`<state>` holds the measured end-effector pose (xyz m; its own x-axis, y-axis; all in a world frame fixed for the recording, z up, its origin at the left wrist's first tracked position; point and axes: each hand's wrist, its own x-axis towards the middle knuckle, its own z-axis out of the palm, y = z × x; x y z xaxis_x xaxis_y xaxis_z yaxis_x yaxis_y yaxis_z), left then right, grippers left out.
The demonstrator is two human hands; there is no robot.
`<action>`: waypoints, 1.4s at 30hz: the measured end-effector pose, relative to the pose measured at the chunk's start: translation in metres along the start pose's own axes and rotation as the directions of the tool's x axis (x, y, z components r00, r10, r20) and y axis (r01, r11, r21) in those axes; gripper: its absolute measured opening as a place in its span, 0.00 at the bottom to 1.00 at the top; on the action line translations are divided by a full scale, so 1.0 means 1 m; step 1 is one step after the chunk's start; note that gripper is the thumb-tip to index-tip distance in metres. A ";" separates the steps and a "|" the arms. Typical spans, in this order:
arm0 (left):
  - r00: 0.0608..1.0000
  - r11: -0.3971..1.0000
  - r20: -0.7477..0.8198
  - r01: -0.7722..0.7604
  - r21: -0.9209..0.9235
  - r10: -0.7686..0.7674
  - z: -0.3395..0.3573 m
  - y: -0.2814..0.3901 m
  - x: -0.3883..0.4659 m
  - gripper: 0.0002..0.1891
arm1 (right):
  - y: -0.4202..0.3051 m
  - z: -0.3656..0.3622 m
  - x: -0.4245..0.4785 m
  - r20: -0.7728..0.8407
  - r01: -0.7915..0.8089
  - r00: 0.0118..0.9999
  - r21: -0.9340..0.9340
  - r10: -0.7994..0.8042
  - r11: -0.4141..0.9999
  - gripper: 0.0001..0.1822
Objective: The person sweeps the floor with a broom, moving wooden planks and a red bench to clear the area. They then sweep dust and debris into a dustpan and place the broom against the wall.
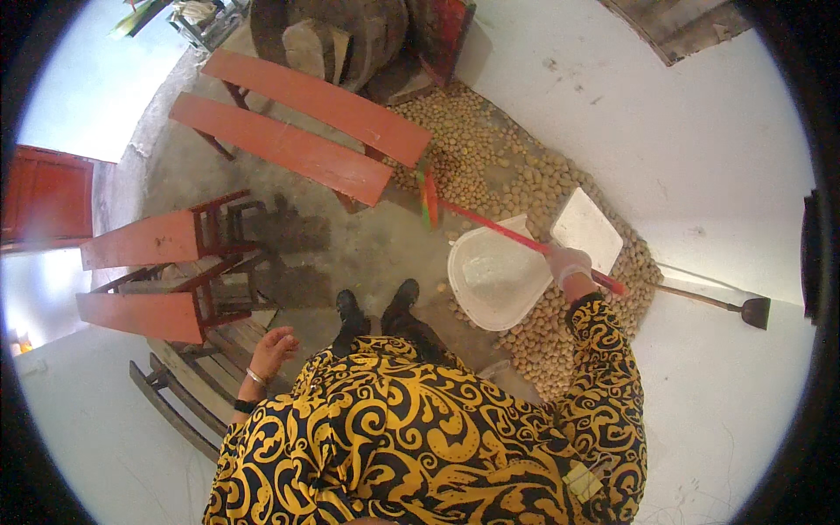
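Observation:
My right hand [568, 264], in a thin clear glove, is closed around the red handle of a broom [492, 225]. The broom's green and orange head [428, 197] is at the floor beside the end of a red bench. Under the handle lies a white plastic basin or scoop-shaped container [502, 275], and a white board or lid [587, 231] rests on the potatoes just beyond my hand. Potatoes [545, 354] cover the floor along the wall. My left hand [274, 348], with a bracelet at the wrist, hangs at my side with fingers slightly bent and holds nothing.
Two long red benches [282, 147] stand ahead, with a large wooden barrel [335, 39] behind them. More red benches [147, 243] and a wooden rack [184, 387] are at the left. A long-handled hoe [755, 313] leans near the right wall.

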<state>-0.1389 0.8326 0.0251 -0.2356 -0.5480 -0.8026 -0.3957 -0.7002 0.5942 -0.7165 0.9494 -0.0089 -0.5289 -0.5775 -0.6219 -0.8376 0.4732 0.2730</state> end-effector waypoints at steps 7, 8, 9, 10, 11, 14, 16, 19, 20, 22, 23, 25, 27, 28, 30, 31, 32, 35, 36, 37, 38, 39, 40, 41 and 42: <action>0.999 0.999 -0.012 -0.037 0.034 0.037 -0.005 -0.010 -0.001 0.17 | -0.004 0.012 0.019 -0.102 -0.033 0.995 -0.114 0.021 0.993 0.13; 0.999 0.998 -0.004 -0.044 0.049 0.044 -0.007 -0.010 -0.002 0.16 | -0.002 0.005 0.023 -0.148 -0.042 0.989 -0.113 0.025 0.993 0.13; 0.999 0.996 0.013 -0.050 0.067 0.050 -0.008 -0.010 -0.001 0.16 | 0.001 -0.001 0.024 -0.191 -0.060 0.981 -0.110 0.038 0.992 0.13; 0.999 0.997 0.013 -0.051 0.057 0.050 -0.010 -0.013 0.000 0.16 | 0.005 -0.006 0.025 -0.205 -0.070 0.978 -0.118 0.045 0.990 0.13; 0.999 0.998 0.013 -0.051 0.048 0.050 -0.012 -0.019 0.001 0.16 | 0.010 -0.011 0.027 -0.220 -0.081 0.974 -0.126 0.052 0.989 0.14; 0.999 0.999 -0.003 -0.033 0.022 0.033 -0.011 -0.023 0.001 0.15 | 0.013 -0.035 0.010 -0.136 -0.056 0.990 -0.122 0.039 0.991 0.13; 0.999 0.999 -0.005 -0.040 0.008 0.040 -0.008 -0.020 0.003 0.15 | 0.015 -0.034 0.001 -0.093 -0.026 0.996 -0.070 0.019 0.997 0.14; 0.999 0.998 0.002 -0.038 0.047 0.038 -0.001 -0.012 0.004 0.15 | 0.010 0.010 0.005 0.018 -0.023 1.000 -0.044 0.023 0.999 0.16; 1.000 0.995 -0.016 -0.005 0.098 0.006 0.005 0.003 -0.007 0.16 | 0.007 0.032 0.009 -0.013 -0.042 0.999 -0.012 0.042 0.999 0.17; 0.999 0.992 -0.037 0.014 0.123 -0.009 0.012 0.004 -0.009 0.16 | -0.009 0.043 0.001 -0.029 -0.081 0.996 0.049 0.082 0.996 0.17; 0.999 0.994 -0.034 -0.001 0.109 0.005 0.006 -0.002 -0.007 0.16 | -0.017 0.040 -0.002 -0.008 -0.108 0.994 0.090 0.109 0.990 0.16; 0.999 0.994 0.012 -0.048 0.100 0.047 -0.011 -0.016 0.001 0.16 | -0.020 0.041 -0.005 0.000 -0.092 0.996 0.105 0.092 0.990 0.14; 0.990 0.989 0.105 -0.107 0.100 0.096 -0.025 -0.026 0.015 0.17 | -0.017 0.037 -0.012 -0.036 -0.045 0.998 0.078 0.048 0.996 0.12; 0.999 0.990 0.008 -0.036 0.134 0.035 -0.008 -0.002 0.004 0.17 | -0.011 0.031 -0.015 -0.073 -0.014 0.997 0.047 0.017 0.999 0.10; 0.998 0.999 0.059 0.011 0.039 -0.014 -0.012 -0.003 0.013 0.18 | -0.007 0.034 -0.002 -0.068 -0.109 0.991 0.047 0.112 0.993 0.10; 0.996 0.999 0.082 0.039 -0.006 -0.039 -0.021 -0.007 0.016 0.19 | -0.006 0.037 0.002 -0.120 -0.134 0.983 0.053 0.140 0.990 0.09; 0.962 0.983 0.242 -0.156 0.092 0.130 -0.036 -0.017 0.028 0.19 | -0.006 0.038 0.003 -0.175 -0.154 0.971 0.055 0.161 0.987 0.09; 0.992 0.979 0.087 -0.107 0.173 0.093 -0.023 -0.016 0.027 0.20 | -0.005 0.024 -0.010 -0.118 -0.183 0.974 0.096 0.194 0.978 0.10; 0.945 0.953 0.254 -0.254 0.163 0.208 -0.026 -0.004 0.030 0.20 | -0.005 0.017 -0.015 -0.067 -0.181 0.980 0.066 0.185 0.981 0.11; 0.856 0.916 0.410 -0.388 0.108 0.314 -0.029 0.008 0.034 0.19 | -0.001 0.016 -0.013 -0.082 -0.168 0.981 0.071 0.173 0.983 0.11; 0.878 0.920 0.380 -0.366 0.142 0.291 -0.030 0.010 0.034 0.18 | 0.001 0.018 -0.013 -0.092 -0.155 0.983 0.075 0.161 0.985 0.12; 0.890 0.925 0.369 -0.344 0.163 0.266 -0.033 0.013 0.038 0.18 | 0.003 0.020 -0.014 -0.101 -0.143 0.983 0.080 0.151 0.986 0.12; 0.907 0.932 0.354 -0.308 0.193 0.227 -0.037 0.018 0.048 0.17 | 0.002 0.020 -0.018 -0.116 -0.221 0.964 0.159 0.240 0.962 0.12; 0.918 0.938 0.352 -0.271 0.216 0.184 -0.040 0.024 0.058 0.17 | 0.001 0.020 -0.022 -0.123 -0.297 0.935 0.238 0.332 0.925 0.12; 0.922 0.944 0.362 -0.235 0.232 0.140 -0.044 0.031 0.072 0.17 | 0.003 0.021 -0.029 -0.124 -0.373 0.896 0.309 0.426 0.875 0.13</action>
<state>-0.1292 0.7514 -0.0124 -0.5940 -0.4375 -0.6751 -0.5239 -0.4265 0.7373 -0.7012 0.9817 -0.0054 -0.8476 -0.3989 -0.3499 -0.4935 0.8349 0.2438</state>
